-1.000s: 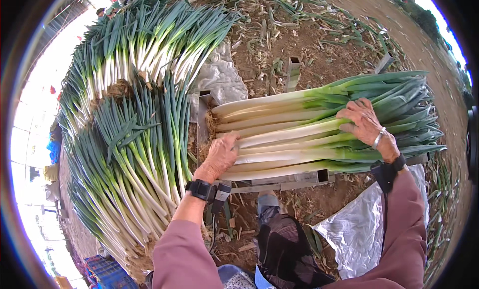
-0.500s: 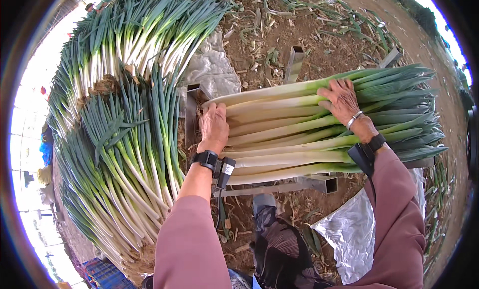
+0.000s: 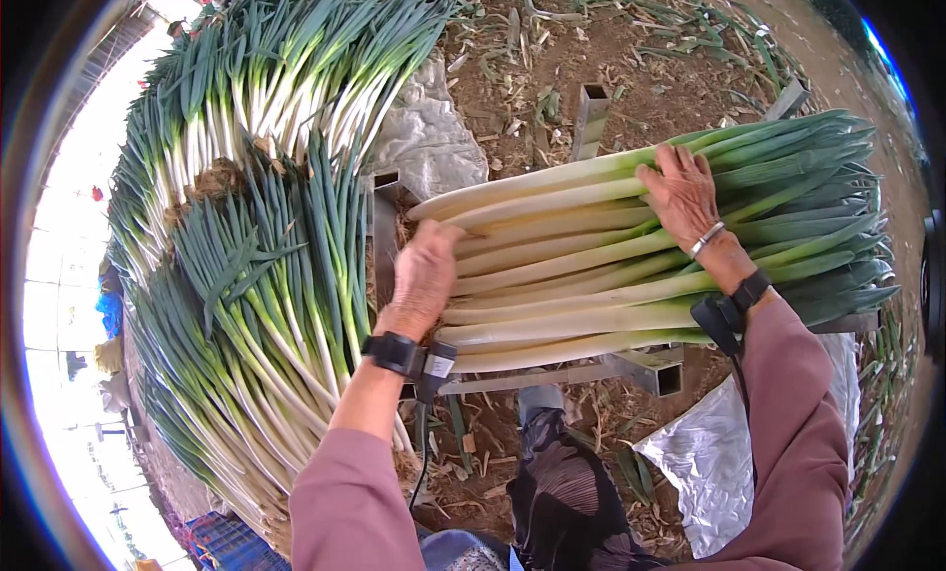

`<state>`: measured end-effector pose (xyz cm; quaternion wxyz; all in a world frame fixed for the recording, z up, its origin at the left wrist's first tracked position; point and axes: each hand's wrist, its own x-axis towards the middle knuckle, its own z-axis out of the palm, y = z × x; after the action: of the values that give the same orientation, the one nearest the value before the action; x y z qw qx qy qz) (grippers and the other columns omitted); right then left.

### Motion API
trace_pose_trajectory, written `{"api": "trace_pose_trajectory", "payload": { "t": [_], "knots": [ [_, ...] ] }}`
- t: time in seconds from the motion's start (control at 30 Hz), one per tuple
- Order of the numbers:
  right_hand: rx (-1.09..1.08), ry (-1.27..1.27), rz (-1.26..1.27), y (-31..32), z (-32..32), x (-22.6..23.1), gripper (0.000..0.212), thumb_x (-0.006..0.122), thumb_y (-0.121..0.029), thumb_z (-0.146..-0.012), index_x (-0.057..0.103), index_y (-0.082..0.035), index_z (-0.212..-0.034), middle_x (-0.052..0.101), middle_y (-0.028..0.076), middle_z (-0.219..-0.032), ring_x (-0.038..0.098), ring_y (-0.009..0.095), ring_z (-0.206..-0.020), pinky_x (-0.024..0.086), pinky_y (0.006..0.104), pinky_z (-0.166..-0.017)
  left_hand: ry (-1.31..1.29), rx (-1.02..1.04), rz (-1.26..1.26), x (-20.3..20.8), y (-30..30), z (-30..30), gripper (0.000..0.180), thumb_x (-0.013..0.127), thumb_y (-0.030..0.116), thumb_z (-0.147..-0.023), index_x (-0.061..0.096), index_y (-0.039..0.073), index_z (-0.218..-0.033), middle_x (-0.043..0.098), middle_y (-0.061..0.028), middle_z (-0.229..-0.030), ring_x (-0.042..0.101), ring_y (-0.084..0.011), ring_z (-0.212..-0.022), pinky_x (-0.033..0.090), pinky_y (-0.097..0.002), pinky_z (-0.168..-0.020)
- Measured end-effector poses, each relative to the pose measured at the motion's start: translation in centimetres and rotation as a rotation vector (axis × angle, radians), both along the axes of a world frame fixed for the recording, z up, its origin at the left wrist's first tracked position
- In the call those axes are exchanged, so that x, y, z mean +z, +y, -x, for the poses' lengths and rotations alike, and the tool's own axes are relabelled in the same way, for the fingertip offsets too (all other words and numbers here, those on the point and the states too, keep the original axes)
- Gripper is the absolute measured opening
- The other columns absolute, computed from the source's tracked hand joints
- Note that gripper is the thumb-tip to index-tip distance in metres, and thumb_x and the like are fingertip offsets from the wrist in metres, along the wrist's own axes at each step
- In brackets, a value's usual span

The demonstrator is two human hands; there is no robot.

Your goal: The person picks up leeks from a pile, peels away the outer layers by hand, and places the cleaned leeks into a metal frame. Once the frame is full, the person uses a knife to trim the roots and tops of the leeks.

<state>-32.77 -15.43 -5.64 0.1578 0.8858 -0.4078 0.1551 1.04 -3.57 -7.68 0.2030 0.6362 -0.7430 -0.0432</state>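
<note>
Both hands, left [image 3: 422,280] and right [image 3: 682,192], press flat on the leek bundle [image 3: 591,266] (white ends leftward).

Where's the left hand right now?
In the head view, the left hand sits left of centre, pressed against the white root ends of the leek bundle lying on the metal frame, right of the big leek pile.
</note>
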Motion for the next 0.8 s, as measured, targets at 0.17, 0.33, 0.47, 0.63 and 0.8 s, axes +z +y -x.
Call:
{"api": "trace_pose_trajectory", "payload": {
  "t": [0.17,0.33,0.47,0.63,0.8],
  "knots": [
    [0.023,-0.070,-0.005,0.1,-0.5,-0.2,0.031,0.071,-0.020,-0.062,0.062,-0.013,-0.091,0.045,0.006,-0.091,0.047,0.025,-0.092,0.038,0.0398,-0.074,-0.326,0.017,-0.280,-1.0,-0.6,2.3,0.032,0.048,0.000,-0.079,0.053,0.009,-0.110,0.058,-0.0166,-0.088,0.062,-0.0353,-0.081,0.051,-0.0428,-0.068],
    [0.011,-0.062,-0.008,-0.1,-0.3,0.0,0.032,0.072,-0.019,-0.063,0.061,-0.013,-0.092,0.044,0.006,-0.092,0.047,0.025,-0.093,0.038,0.0402,-0.075,-0.432,-0.025,-0.294,-0.8,-1.5,2.8,0.025,0.047,0.001,-0.080,0.052,0.004,-0.105,0.058,-0.0202,-0.086,0.062,-0.0353,-0.078,0.051,-0.0432,-0.066],
    [0.015,-0.047,0.022,0.1,-0.3,-0.5,0.030,0.070,-0.020,-0.064,0.061,-0.014,-0.092,0.044,0.006,-0.092,0.047,0.025,-0.092,0.038,0.0403,-0.075,-0.384,-0.084,-0.256,-0.9,-1.9,2.0,0.019,0.048,0.001,-0.080,0.052,0.003,-0.098,0.060,-0.0196,-0.076,0.064,-0.0345,-0.076,0.052,-0.0433,-0.065],
    [0.015,-0.065,0.008,0.4,-0.4,-0.3,0.028,0.068,-0.020,-0.066,0.061,-0.014,-0.092,0.045,0.006,-0.091,0.047,0.025,-0.091,0.039,0.0400,-0.075,-0.372,-0.069,-0.301,-0.4,-2.7,1.4,0.013,0.051,0.001,-0.078,0.054,0.006,-0.089,0.062,-0.0205,-0.075,0.064,-0.0335,-0.077,0.053,-0.0402,-0.066],
    [0.007,-0.061,0.028,0.3,-0.1,-0.6,0.027,0.068,-0.020,-0.066,0.061,-0.014,-0.092,0.045,0.006,-0.092,0.047,0.024,-0.091,0.039,0.0399,-0.075,-0.204,-0.032,-0.279,-1.1,-2.7,0.7,0.022,0.047,0.001,-0.078,0.059,0.007,-0.095,0.063,-0.0217,-0.082,0.062,-0.0384,-0.082,0.049,-0.0453,-0.071]
  ]
}}
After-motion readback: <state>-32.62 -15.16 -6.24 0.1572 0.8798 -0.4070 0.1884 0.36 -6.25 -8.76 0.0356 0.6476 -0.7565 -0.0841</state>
